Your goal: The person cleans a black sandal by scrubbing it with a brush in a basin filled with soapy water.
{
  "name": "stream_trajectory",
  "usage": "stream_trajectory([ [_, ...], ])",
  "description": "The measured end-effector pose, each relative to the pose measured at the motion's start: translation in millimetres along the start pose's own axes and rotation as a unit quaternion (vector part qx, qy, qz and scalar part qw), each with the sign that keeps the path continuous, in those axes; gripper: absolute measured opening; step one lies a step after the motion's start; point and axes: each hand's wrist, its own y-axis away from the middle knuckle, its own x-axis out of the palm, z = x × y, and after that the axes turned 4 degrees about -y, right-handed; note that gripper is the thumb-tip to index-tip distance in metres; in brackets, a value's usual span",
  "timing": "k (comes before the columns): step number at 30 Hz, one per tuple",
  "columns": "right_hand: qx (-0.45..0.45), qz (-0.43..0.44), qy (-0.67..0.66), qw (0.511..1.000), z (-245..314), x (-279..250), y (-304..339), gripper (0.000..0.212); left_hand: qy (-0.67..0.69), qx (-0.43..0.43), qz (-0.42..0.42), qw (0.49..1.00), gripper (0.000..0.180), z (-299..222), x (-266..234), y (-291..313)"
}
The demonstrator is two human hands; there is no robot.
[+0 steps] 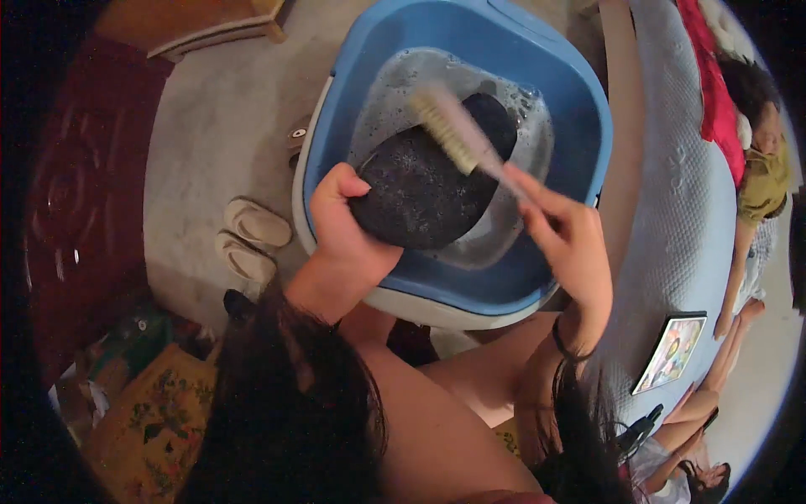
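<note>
Over a blue wash tub [592, 126], my left hand [348, 227] grips the near left edge of a black, rounded, wet thing [420, 193] with suds on it. It narrows toward its far right end; whether it is a cap or footwear I cannot tell. My right hand [575, 239] is closed round the handle of a scrubbing brush [457, 126], pale pink with cream bristles. The brush is blurred by motion and lies across the black thing's upper part. Soapy water [411, 71] with bubbles fills the tub's bottom, below both hands.
Beige slippers [252, 239] lie on the floor left of the tub. A wooden furniture piece [210, 25] stands at the far left. Along the right runs a bed [680, 202] with a tablet [672, 353] on it and two people lying there. My bent legs [445, 403] are close to the tub.
</note>
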Motion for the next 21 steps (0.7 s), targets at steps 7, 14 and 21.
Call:
stream_trajectory([
  [7, -0.045, 0.202, -0.066, 0.976, 7, -18, 14, 0.037, 0.061, -0.028, 0.032, 0.997, 0.059, -2, -21, -2],
  [14, 0.045, -0.072, 0.207, 0.975, 0, 1, 2, 0.037, -0.011, -0.013, -0.017, 1.0, 0.061, 3, 2, -5],
  [21, -0.075, 0.182, -0.033, 0.98, 17, -13, 18, 0.035, 0.129, -0.052, 0.114, 0.984, 0.059, -1, -30, -9],
])
